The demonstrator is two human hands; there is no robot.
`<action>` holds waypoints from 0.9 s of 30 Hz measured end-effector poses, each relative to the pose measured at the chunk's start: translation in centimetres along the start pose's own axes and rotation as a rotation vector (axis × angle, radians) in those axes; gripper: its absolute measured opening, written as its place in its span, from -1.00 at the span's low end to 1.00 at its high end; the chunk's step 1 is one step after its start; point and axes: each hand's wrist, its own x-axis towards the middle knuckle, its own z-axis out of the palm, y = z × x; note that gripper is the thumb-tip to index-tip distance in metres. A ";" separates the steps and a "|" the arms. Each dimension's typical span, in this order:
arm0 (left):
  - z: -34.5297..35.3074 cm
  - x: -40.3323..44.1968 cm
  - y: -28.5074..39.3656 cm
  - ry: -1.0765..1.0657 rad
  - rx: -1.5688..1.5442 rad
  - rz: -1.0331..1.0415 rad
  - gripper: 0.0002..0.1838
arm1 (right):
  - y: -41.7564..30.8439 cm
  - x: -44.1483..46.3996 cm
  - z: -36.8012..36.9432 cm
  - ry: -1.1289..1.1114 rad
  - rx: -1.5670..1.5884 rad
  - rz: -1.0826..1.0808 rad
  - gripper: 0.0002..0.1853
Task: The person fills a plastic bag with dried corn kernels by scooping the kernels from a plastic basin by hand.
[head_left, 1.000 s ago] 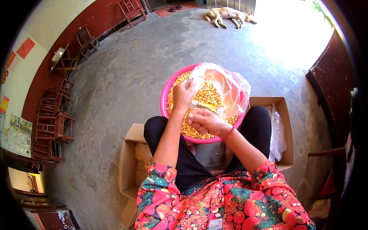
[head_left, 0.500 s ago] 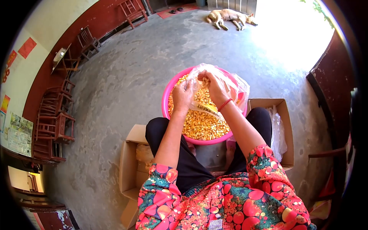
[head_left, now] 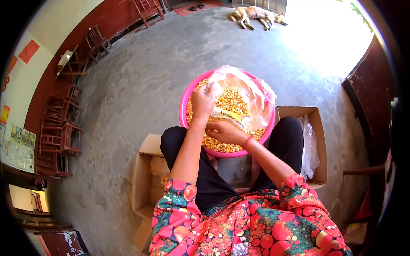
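A pink basin [head_left: 183,109] full of yellow corn kernels [head_left: 222,146] stands between my knees. Over the kernels lies a clear plastic bag [head_left: 258,96], its mouth spread towards the far rim, with kernels and a yellow printed strip [head_left: 230,115] at it. My left hand [head_left: 203,100] pinches the bag's edge at the left. Low over the near kernels is my right hand [head_left: 225,131], fingers curled and pointing left; what they hold, if anything, is hidden.
An open cardboard box [head_left: 143,179] stands by my left knee, and another [head_left: 318,145] with clear plastic bags [head_left: 310,149] by my right. A dog [head_left: 256,16] lies on the far floor. Wooden chairs [head_left: 64,138] line the left wall.
My right hand has come back from the bag's mouth to the near part of the basin. My left hand has stayed at the bag's edge, and the bag's mouth looks wider.
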 end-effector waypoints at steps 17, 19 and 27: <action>-0.2 -0.6 0.8 -0.038 -0.089 -0.008 -0.69 | 5.7 -0.9 1.8 0.023 -0.502 -0.168 -0.84; -0.1 -0.6 0.5 -0.015 -0.069 0.013 -0.68 | 5.8 -1.0 1.5 -0.048 -0.505 -0.125 -0.82; 0.0 -0.6 0.6 0.011 -0.075 0.023 -0.67 | 8.0 0.2 3.0 0.311 -0.312 -0.271 -0.86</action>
